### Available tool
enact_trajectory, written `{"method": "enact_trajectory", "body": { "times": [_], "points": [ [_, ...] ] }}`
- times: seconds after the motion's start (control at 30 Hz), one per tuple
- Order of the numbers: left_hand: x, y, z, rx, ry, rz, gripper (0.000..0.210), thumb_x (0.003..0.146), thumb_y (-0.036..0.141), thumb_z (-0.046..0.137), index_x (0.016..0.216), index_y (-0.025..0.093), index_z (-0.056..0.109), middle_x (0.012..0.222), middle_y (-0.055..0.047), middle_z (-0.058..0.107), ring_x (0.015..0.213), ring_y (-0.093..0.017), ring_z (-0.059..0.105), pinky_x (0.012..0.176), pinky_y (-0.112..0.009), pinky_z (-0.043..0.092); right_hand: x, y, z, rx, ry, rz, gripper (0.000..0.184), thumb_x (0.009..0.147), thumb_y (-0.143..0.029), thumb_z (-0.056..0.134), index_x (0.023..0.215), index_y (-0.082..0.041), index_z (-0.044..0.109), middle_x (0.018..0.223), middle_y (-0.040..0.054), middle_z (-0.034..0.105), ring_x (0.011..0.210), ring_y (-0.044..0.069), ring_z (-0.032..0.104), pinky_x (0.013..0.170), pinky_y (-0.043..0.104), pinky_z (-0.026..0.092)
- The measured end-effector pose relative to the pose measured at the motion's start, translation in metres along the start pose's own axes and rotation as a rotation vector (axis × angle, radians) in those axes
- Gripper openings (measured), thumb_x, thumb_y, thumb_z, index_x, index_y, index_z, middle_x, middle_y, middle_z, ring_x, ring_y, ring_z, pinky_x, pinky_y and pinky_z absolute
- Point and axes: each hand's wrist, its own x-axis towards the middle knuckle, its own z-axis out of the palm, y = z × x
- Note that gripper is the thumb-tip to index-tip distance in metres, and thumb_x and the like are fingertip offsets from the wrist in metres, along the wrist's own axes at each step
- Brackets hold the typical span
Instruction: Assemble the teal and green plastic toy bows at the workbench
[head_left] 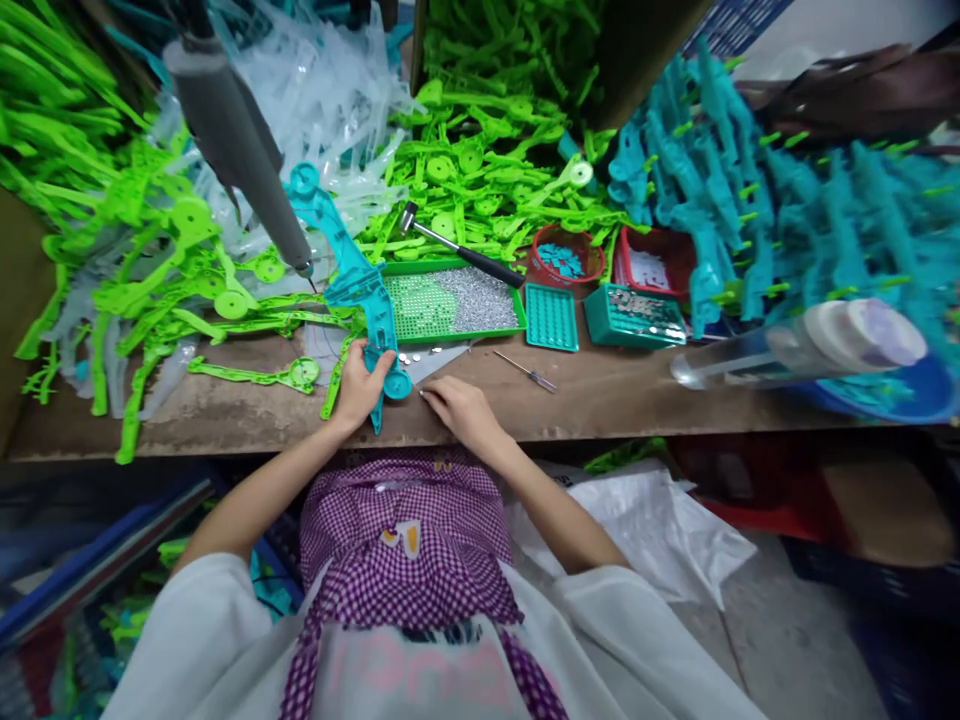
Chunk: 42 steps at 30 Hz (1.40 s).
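My left hand [360, 385] grips the lower end of a long turquoise plastic part [352, 265], its thumb lying across the face. The part stands at a slant over the wooden bench edge, round ends at top and bottom. To its right my right hand [466, 415] is closed in a pinch, apart from the part; whatever its fingertips hold is too small to make out. Just behind the hands, a few small silvery discs [420, 355] lie on the bench. A green tray [519, 312] of small metal screws sits beyond them.
A grey electric screwdriver [240, 150] hangs at upper left. A hammer [465, 250] lies across the tray; a thin screwdriver [529, 372] rests on the bench [600, 400]. Green parts [465, 160] pile behind, turquoise parts [712, 180] at right. A teal box [636, 318] and clear bottle [780, 345] stand there.
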Motion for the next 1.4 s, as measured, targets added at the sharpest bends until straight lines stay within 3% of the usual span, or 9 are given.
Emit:
{"method": "enact_trajectory", "body": {
  "times": [0.17,0.37,0.47,0.67,0.8,0.9,1.07,1.27,1.4],
  "points": [
    [-0.001,0.004,0.003,-0.018,0.026,-0.021,0.030,0.080,0.044,0.067,0.091,0.020,0.053,0.078,0.000,0.060,0.072,-0.017,0.058,0.072,-0.030,0.045,0.016,-0.003,0.006,-0.249,-0.184,-0.077,0.020,0.096,-0.022,0.048,0.098,-0.016,0.067,0.093,0.0125,0.070,0.090,0.023,0.065,0.075,0.032,0.049],
    [0.000,0.008,0.007,0.030,0.040,-0.026,0.027,0.078,0.037,0.070,0.091,0.019,0.055,0.082,-0.001,0.062,0.076,-0.017,0.059,0.076,-0.030,0.046,0.038,0.006,-0.007,-0.120,-0.282,0.000,0.012,0.092,-0.023,0.057,0.095,-0.017,0.067,0.093,0.0084,0.073,0.085,0.020,0.067,0.074,0.030,0.046],
    [-0.001,0.008,0.005,0.048,0.048,-0.002,0.026,0.078,0.037,0.070,0.090,0.019,0.056,0.085,-0.002,0.063,0.079,-0.018,0.059,0.077,-0.031,0.046,0.039,0.008,-0.012,-0.115,-0.203,0.000,0.016,0.092,-0.021,0.053,0.089,-0.016,0.068,0.088,0.0087,0.072,0.079,0.020,0.066,0.072,0.030,0.045],
    [0.000,0.006,0.007,0.078,0.005,0.060,0.030,0.082,0.045,0.068,0.090,0.020,0.055,0.077,0.000,0.059,0.071,-0.017,0.056,0.070,-0.030,0.044,0.065,-0.014,-0.014,0.008,0.213,-0.102,0.026,0.098,-0.034,0.044,0.097,-0.021,0.067,0.091,0.0082,0.069,0.084,0.020,0.062,0.078,0.033,0.046],
    [0.000,-0.001,0.012,0.095,0.024,0.101,0.037,0.082,0.054,0.067,0.089,0.020,0.054,0.070,0.002,0.054,0.066,-0.015,0.054,0.066,-0.029,0.043,0.093,-0.016,0.000,-0.014,0.115,-0.115,0.025,0.097,-0.030,0.044,0.088,-0.021,0.066,0.085,0.0076,0.065,0.087,0.021,0.059,0.083,0.035,0.045],
    [0.000,-0.008,0.015,0.089,0.006,0.125,0.042,0.082,0.057,0.067,0.093,0.020,0.053,0.073,0.002,0.053,0.069,-0.015,0.055,0.071,-0.031,0.045,0.096,-0.011,0.007,0.094,0.128,-0.060,0.019,0.095,-0.030,0.049,0.090,-0.023,0.065,0.088,0.0057,0.064,0.096,0.022,0.059,0.091,0.038,0.044],
    [0.000,-0.010,0.015,0.061,-0.026,0.122,0.044,0.082,0.059,0.065,0.095,0.018,0.052,0.080,0.000,0.056,0.080,-0.017,0.060,0.080,-0.033,0.045,0.066,-0.018,-0.001,0.350,0.232,0.022,0.016,0.090,-0.037,0.059,0.091,-0.022,0.067,0.094,0.0041,0.068,0.092,0.020,0.063,0.092,0.039,0.048],
    [-0.001,-0.002,0.013,0.066,0.003,0.092,0.037,0.082,0.053,0.068,0.091,0.020,0.053,0.078,0.000,0.059,0.069,-0.015,0.057,0.070,-0.030,0.045,0.021,-0.016,-0.007,0.817,0.253,0.287,0.037,0.079,-0.052,0.068,0.096,-0.020,0.069,0.080,0.0014,0.070,0.069,0.014,0.066,0.069,0.033,0.058],
    [0.000,0.002,0.012,0.079,-0.001,0.063,0.029,0.082,0.042,0.072,0.090,0.020,0.054,0.076,0.001,0.059,0.068,-0.015,0.056,0.068,-0.030,0.044,0.035,-0.021,-0.004,0.703,0.321,0.212,0.034,0.086,-0.051,0.062,0.104,-0.023,0.071,0.092,0.0041,0.074,0.081,0.016,0.069,0.080,0.038,0.058]
  ]
}}
